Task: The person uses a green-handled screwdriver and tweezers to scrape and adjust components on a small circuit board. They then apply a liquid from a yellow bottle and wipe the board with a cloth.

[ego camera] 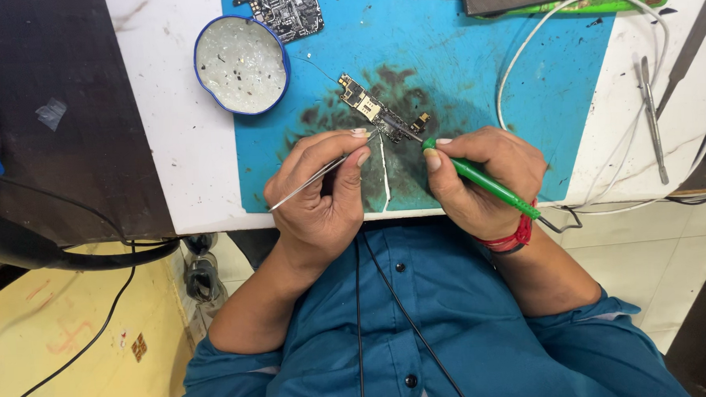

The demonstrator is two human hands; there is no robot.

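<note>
At the centre of the frame a small circuit board point(381, 116) lies slantwise on a blue work mat point(474, 74), over a dark scorched patch of it. The left hand point(321, 193), just below and left of the board, pinches thin metal tweezers point(320, 174) between thumb and fingers, their tips at the board's lower edge. The right hand point(483, 177), lower right of the board, grips a green-handled soldering iron point(479, 177) like a pen, its tip touching the board's lower end. A round blue-rimmed dish point(242, 64) of whitish paste sits at upper left, with a second circuit board point(285, 11) at the top edge. A white cable point(521, 48) loops on the right, near loose tweezers point(652, 114).
</note>
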